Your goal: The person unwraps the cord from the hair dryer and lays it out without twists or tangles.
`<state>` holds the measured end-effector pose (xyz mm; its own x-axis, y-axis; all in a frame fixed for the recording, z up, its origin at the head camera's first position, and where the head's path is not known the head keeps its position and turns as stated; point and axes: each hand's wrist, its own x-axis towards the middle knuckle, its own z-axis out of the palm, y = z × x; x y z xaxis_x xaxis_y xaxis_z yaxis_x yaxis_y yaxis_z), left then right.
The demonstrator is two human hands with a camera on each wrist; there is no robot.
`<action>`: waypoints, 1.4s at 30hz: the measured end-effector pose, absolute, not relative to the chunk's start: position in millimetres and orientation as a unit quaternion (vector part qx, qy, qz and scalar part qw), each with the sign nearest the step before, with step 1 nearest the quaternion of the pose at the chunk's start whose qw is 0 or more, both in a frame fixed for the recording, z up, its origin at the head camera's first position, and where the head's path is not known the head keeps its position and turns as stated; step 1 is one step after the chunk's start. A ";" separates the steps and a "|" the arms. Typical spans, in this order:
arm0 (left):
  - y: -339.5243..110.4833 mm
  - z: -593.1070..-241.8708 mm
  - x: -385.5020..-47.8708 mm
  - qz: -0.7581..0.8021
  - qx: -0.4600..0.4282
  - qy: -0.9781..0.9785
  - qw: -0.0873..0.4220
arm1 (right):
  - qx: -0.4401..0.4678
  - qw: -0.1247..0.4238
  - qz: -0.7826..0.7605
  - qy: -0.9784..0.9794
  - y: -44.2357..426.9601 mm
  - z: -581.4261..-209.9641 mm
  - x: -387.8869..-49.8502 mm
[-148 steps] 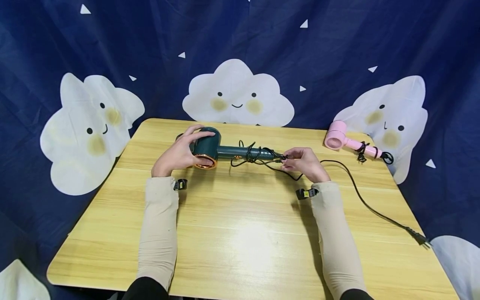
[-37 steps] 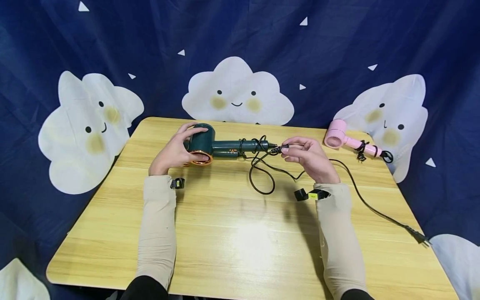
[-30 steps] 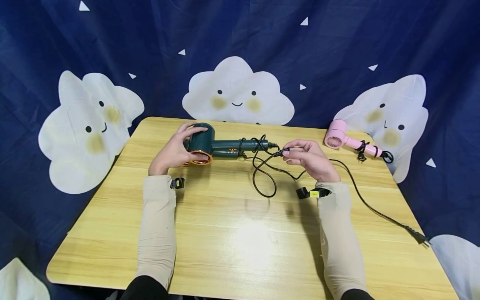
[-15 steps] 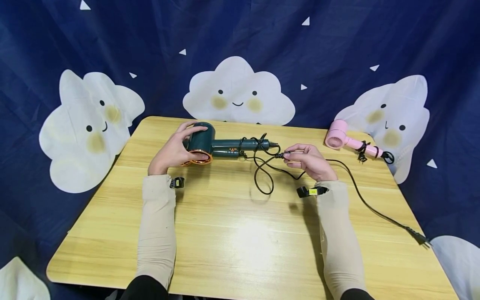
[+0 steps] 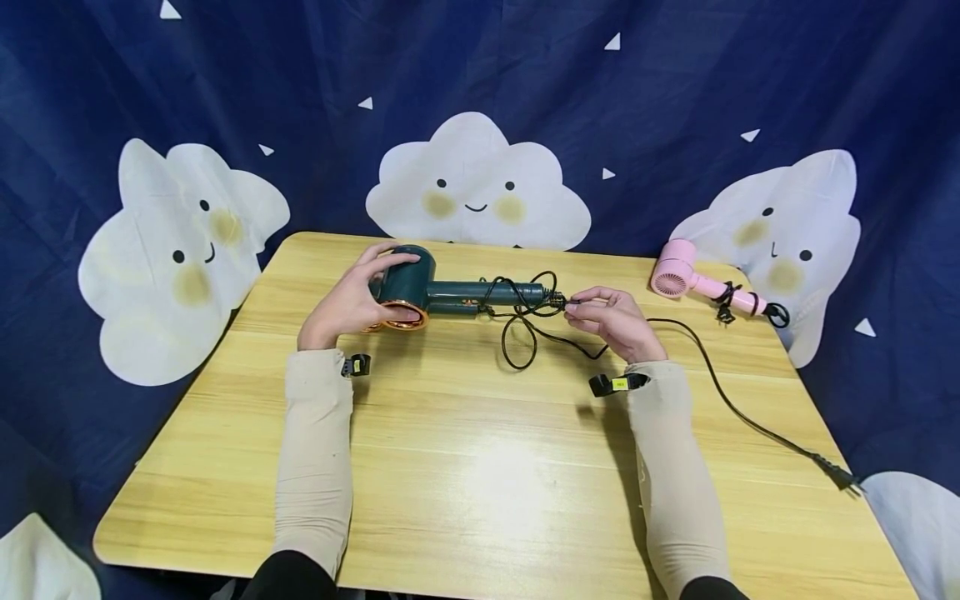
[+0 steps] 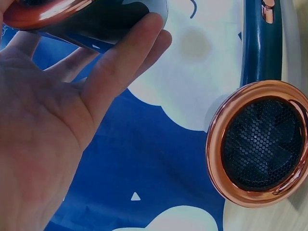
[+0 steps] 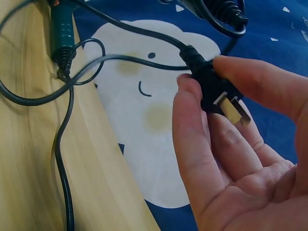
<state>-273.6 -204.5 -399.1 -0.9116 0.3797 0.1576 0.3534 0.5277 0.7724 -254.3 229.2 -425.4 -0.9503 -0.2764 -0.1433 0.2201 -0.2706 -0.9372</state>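
Observation:
My left hand (image 5: 348,300) grips the head of a dark green hair dryer (image 5: 487,292) with a copper rim, held level above the table, handle pointing right. Black cord (image 5: 519,333) is looped round the handle and hangs below it. In the right wrist view, my right hand (image 7: 245,159) pinches a black two-pin plug (image 7: 211,86) at the cord's end, beside the handle's tip. A second green hair dryer (image 5: 453,309) lies beneath, largely hidden; its copper-ringed grille (image 6: 262,144) shows in the left wrist view.
A pink hair dryer (image 5: 675,271) with its cord bundled lies at the back right. The lower dryer's cord (image 5: 720,392) runs under my right arm to a plug (image 5: 842,479) at the right table edge. A blue cloud-print curtain (image 5: 480,75) hangs behind the wooden table (image 5: 465,500).
Since about five seconds ago, a loop of cord has come to hang below the handle. Over the last second it has risen and shrunk, and more cord now crosses the handle's tip.

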 end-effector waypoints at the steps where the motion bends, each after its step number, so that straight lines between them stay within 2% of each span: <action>1: -203.9 -399.0 -273.5 0.437 0.213 0.874 0.013 | -0.023 0.150 -0.800 0.581 228.9 -425.5 -254.4; 10: -197.6 -399.2 -273.6 0.421 0.235 0.876 0.013 | -0.003 0.096 -0.804 0.586 226.5 -421.9 -253.6; 29: -190.8 -399.0 -272.5 0.398 0.256 0.881 0.025 | 0.018 0.028 -0.810 0.586 219.1 -411.2 -251.8; 42: -191.0 -400.4 -273.6 0.388 0.254 0.885 0.031 | -0.014 -0.039 -0.834 0.551 211.2 -404.2 -248.0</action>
